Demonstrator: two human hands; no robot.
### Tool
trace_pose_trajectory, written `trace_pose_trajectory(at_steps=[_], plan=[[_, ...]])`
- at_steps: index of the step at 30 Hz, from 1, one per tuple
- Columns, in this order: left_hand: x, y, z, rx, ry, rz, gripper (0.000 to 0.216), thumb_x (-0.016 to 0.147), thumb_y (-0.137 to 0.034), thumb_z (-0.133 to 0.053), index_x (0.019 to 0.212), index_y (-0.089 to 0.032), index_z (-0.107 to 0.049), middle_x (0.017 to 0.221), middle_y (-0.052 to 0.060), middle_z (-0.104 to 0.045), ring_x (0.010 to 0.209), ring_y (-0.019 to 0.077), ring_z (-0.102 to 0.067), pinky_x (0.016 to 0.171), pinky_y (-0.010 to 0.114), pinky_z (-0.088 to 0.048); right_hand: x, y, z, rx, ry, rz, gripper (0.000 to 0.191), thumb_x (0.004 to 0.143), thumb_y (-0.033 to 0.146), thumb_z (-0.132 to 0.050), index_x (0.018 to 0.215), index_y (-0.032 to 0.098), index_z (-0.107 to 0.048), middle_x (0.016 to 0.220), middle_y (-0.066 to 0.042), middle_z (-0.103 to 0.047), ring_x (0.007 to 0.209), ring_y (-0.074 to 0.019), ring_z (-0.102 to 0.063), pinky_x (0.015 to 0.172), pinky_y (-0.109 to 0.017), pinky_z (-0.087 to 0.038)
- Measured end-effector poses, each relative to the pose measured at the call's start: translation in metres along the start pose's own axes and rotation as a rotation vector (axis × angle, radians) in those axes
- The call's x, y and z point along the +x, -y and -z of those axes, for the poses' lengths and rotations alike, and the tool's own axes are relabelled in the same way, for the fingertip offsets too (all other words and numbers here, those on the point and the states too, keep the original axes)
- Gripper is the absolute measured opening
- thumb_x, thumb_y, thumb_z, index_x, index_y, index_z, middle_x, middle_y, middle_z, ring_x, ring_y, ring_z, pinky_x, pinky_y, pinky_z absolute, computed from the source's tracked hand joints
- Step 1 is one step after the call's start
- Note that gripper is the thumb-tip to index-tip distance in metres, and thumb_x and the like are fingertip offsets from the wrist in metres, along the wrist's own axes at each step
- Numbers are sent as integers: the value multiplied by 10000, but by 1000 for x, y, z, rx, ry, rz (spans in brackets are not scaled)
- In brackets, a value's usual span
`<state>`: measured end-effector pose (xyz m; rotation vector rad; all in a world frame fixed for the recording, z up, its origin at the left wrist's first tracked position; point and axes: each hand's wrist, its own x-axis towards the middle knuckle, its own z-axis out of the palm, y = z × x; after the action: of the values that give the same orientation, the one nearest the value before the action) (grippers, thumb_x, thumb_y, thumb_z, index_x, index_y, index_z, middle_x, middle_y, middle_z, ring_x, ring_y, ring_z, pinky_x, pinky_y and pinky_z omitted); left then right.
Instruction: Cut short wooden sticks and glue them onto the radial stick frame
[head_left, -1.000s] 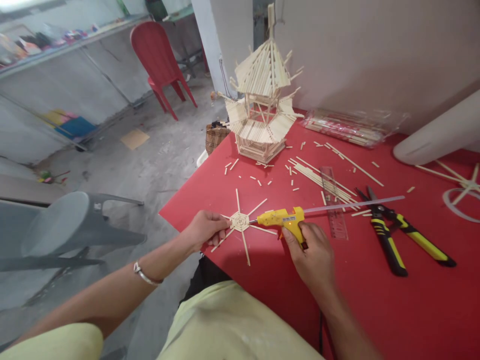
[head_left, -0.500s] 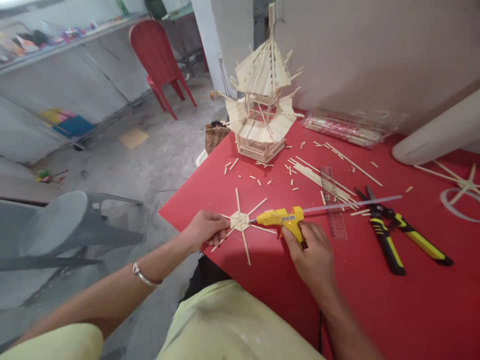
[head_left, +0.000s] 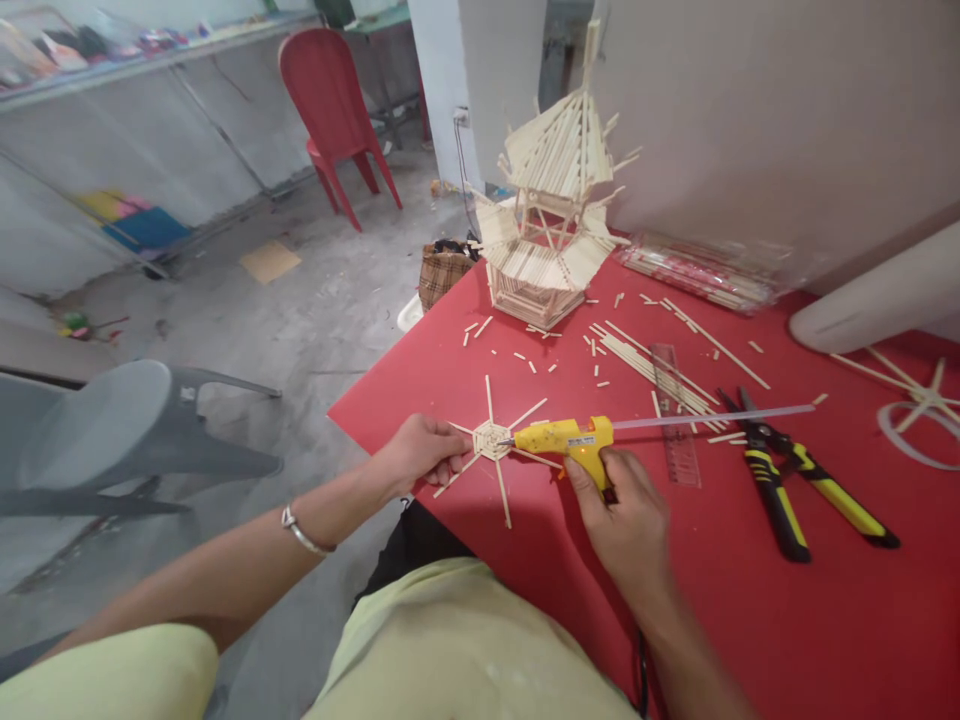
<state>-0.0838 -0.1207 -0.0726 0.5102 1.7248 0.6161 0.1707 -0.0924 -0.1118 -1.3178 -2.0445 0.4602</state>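
My right hand [head_left: 626,505] is wrapped round a yellow hot glue gun [head_left: 562,440], whose nozzle points left. A long translucent glue stick [head_left: 712,414] sticks out of its back end. The nozzle tip is at the centre of a web-shaped frame of thin wooden sticks [head_left: 493,440], with spokes around small nested rings. My left hand [head_left: 431,455] pinches one of the frame's left spokes between thumb and fingers. Whether the frame rests flat on the table or is slightly raised, I cannot tell.
A stick-built pagoda model [head_left: 551,250] stands at the back of the red table [head_left: 825,640]. Loose sticks [head_left: 652,365], a clear ruler [head_left: 676,420] and yellow-black cutters [head_left: 795,460] lie to the right. Behind are packaged sticks [head_left: 697,270] and a pale roll [head_left: 877,290].
The whole view has shifted slightly, so things appear a little further right. The nozzle has moved a little further over the frame's centre. Both hands keep their holds.
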Motion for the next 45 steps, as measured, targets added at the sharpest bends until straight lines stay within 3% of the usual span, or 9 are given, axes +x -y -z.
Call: trace_pose_trajectory(at_steps=[9,15,23,26,30,37,45], plan=[[3,7,1,-45,-29,-26,182,725,-267,-723,658,-121,-639,441,-26,-582,301,72,-466,307,182,-329,10,25,3,-228,-39,153,314,954,465,-526,1047,182,-623,881,-74,-661,776,-194,-611,590,-276,-393],[7,10,-4,-20,-93,-44,275,721,-341,-767,630,-130,-617,406,-38,-541,281,67,-443,307,182,-294,11,27,6,-215,-69,177,305,947,455,-542,1052,180,-620,917,-82,-670,784,-190,-615,605,-277,-403],[-1,7,-7,25,-175,-41,274,742,-213,-688,535,-168,-514,379,-36,-508,278,89,-443,303,199,-292,2,19,8,-160,-105,170,313,950,463,-535,1056,181,-621,906,-78,-667,782,-188,-615,632,-276,-419],[-2,7,-8,15,-194,-56,226,728,-245,-712,577,-156,-570,385,-41,-512,283,82,-442,305,193,-291,2,17,10,-153,-101,152,328,952,468,-532,1075,177,-621,901,-68,-658,791,-184,-613,632,-272,-420],[-1,6,-12,46,-194,-56,176,730,-245,-727,641,-140,-618,380,-50,-509,281,71,-437,309,180,-279,0,14,11,-144,-98,138,331,957,466,-520,1081,177,-623,880,-61,-652,778,-183,-608,619,-270,-413],[-3,0,-12,81,-203,-13,206,741,-174,-664,574,-160,-543,377,-38,-518,284,87,-463,307,184,-281,-2,12,12,-144,-120,149,342,957,469,-516,1079,170,-627,886,-70,-661,783,-185,-614,624,-274,-412],[-5,2,-15,175,-205,-45,204,779,-238,-657,613,-156,-572,405,-42,-520,336,103,-524,351,186,-321,-2,13,15,-140,-128,149,353,961,468,-515,1073,155,-636,880,-62,-660,780,-172,-618,621,-255,-421]])
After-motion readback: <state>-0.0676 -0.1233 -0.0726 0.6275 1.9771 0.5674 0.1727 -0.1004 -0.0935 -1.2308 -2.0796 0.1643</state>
